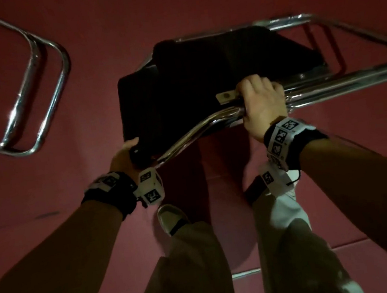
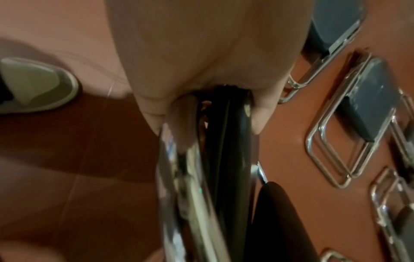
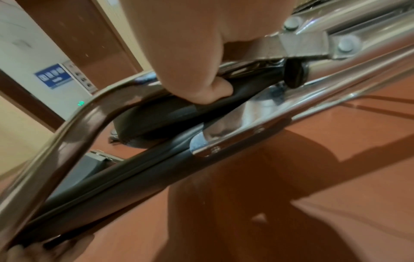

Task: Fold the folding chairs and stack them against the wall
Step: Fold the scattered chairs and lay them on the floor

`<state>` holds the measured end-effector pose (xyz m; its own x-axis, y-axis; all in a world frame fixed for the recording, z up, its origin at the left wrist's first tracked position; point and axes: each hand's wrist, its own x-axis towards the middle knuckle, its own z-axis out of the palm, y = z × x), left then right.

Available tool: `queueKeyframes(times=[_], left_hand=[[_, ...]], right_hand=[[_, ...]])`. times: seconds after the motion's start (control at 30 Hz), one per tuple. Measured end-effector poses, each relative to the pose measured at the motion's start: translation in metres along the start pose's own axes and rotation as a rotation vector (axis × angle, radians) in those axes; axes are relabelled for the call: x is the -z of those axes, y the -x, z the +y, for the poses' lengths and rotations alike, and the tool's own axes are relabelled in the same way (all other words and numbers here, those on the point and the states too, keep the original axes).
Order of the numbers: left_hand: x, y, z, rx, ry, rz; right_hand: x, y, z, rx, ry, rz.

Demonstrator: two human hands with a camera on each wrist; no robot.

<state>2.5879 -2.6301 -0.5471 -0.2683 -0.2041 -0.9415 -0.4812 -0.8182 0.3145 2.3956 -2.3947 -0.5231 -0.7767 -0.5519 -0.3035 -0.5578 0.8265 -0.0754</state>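
Observation:
A folding chair [image 1: 194,78] with black cushions and a chrome tube frame hangs tilted over the red floor in front of my legs. My left hand [image 1: 126,156] grips the near corner of its black backrest [image 2: 226,124], thumb and fingers on either side. My right hand [image 1: 262,107] is curled round the chrome side tube [image 3: 336,74] and the edge of the black seat next to a riveted hinge plate [image 3: 313,44]. The seat and backrest lie close together, nearly flat.
Another chair's chrome leg loops [image 1: 36,87] stand at the upper left. Several folded chairs [image 2: 358,109] lie or lean on the floor to my left. My shoes [image 1: 171,218] stand just below the held chair. A wall with a blue sign [image 3: 53,76] and a brown door is beyond.

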Motion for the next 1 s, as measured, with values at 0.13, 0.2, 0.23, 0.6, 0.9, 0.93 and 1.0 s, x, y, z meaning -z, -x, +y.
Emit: queueKeyframes(times=[0.13,0.2,0.23,0.6,0.9,0.93,1.0], left_hand=[[0.009,-0.020,-0.004,-0.011,0.000,-0.019],[0.017,-0.030,-0.007,-0.008,0.015,-0.045],[0.019,-0.034,-0.009,-0.008,0.027,-0.068],[0.018,-0.078,-0.028,0.086,-0.094,0.054],[0.038,-0.117,-0.038,0.006,-0.236,0.139],[0.040,-0.120,-0.041,0.003,-0.254,0.131],[0.042,-0.127,-0.047,0.019,-0.250,0.128]], right_hand=[[-0.025,0.001,-0.012,-0.012,-0.011,-0.053],[-0.037,0.002,-0.017,-0.011,-0.009,-0.050],[-0.041,0.003,-0.018,-0.014,-0.008,-0.043],[-0.100,0.013,-0.023,0.062,0.172,-0.137],[-0.184,0.021,-0.025,0.132,0.133,-0.193],[-0.195,0.025,-0.025,0.132,0.134,-0.171],[-0.213,0.029,-0.025,0.122,0.118,-0.105]])
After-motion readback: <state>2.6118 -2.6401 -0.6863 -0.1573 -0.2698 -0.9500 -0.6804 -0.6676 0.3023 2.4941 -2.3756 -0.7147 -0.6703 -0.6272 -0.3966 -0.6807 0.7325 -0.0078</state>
